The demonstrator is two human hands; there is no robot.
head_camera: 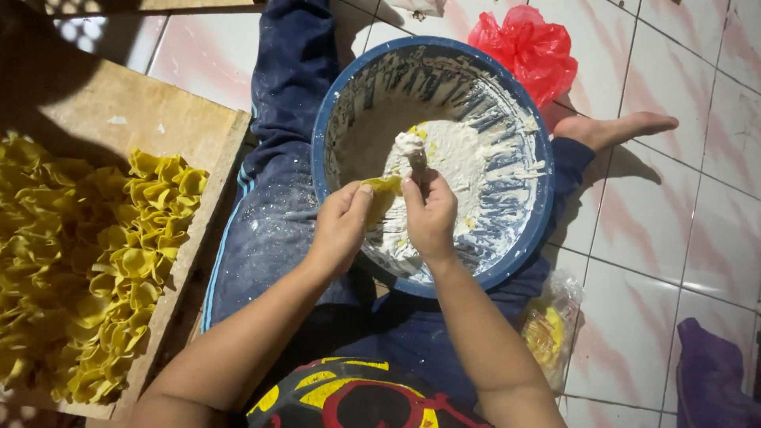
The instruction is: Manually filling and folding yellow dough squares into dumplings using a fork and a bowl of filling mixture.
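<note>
Both hands pinch one thin yellow dough piece [382, 192] above the near part of the flour-coated round blue basin [333, 103] resting in the lap: left hand [342, 223] gripping its left edge, right hand [429, 212] its right, a floury fingertip raised. Pulled unevenly, the soft sheet could tear; loose flour could spill onto the dark blue trousers [277, 198].

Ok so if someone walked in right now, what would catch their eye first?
Probably the big blue basin in the person's lap, smeared white with flour, where the left hand and right hand pinch a yellow dough piece over it. Next, the wooden board on the left, heaped with folded yellow dough shapes. A red plastic bag lies on the tiled floor behind the basin.
</note>
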